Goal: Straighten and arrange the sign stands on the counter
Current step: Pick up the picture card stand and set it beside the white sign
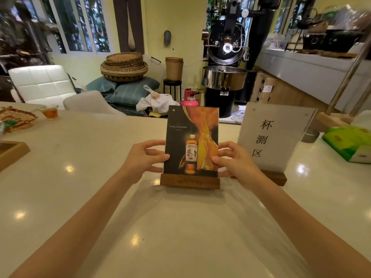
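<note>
A sign stand with a dark and orange bottle advert (192,137) stands upright in a wooden base (190,181) at the middle of the white counter (160,227). My left hand (144,157) grips its left edge, thumb on the front. My right hand (234,159) grips its right edge the same way. Just to the right stands a second sign stand, a frosted panel with black Chinese characters (275,137), in its own wooden base (277,177); it is turned slightly away and sits partly behind my right hand.
A green box (349,143) lies at the counter's right edge, beside a metal pole in a wooden foot (333,118). At the far left are a woven tray (14,119), a glass cup of tea (51,112) and a wooden tray corner (12,151).
</note>
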Tool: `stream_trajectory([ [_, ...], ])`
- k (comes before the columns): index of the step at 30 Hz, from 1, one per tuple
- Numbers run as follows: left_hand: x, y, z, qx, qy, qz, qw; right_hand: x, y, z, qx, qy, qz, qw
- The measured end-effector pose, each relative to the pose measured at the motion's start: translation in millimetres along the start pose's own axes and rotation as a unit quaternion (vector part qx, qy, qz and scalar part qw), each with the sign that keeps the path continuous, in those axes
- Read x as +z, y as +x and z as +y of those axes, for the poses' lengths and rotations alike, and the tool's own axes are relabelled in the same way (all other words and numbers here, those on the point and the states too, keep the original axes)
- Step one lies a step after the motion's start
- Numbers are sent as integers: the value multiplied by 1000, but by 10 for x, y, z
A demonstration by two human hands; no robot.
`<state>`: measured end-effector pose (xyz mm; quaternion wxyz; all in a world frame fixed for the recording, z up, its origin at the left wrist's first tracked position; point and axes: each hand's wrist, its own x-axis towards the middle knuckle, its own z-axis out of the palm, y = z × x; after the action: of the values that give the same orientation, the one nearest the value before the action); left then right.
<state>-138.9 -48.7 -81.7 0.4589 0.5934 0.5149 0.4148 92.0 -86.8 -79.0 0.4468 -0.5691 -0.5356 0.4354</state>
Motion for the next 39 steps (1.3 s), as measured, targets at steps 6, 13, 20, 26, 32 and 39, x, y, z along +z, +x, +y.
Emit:
stream_trajectory([
  [6,8,-74,-1,79,12,12,997,-1,-82,59,-87,-15,10,996],
  [13,10,-158,-109,113,-2,5,994,15,-124,164,-139,-10,28,990],
  [20,24,-206,-113,129,5,-15,991,22,-170,208,-160,-12,26,987],
  [26,41,-223,-148,127,11,-17,992,26,-192,203,-158,-17,30,987],
  [32,49,-274,-155,131,16,-21,991,38,-224,202,-157,-25,33,987],
  [39,92,-348,-137,138,26,-9,990,55,-287,203,-148,-37,45,987],
])
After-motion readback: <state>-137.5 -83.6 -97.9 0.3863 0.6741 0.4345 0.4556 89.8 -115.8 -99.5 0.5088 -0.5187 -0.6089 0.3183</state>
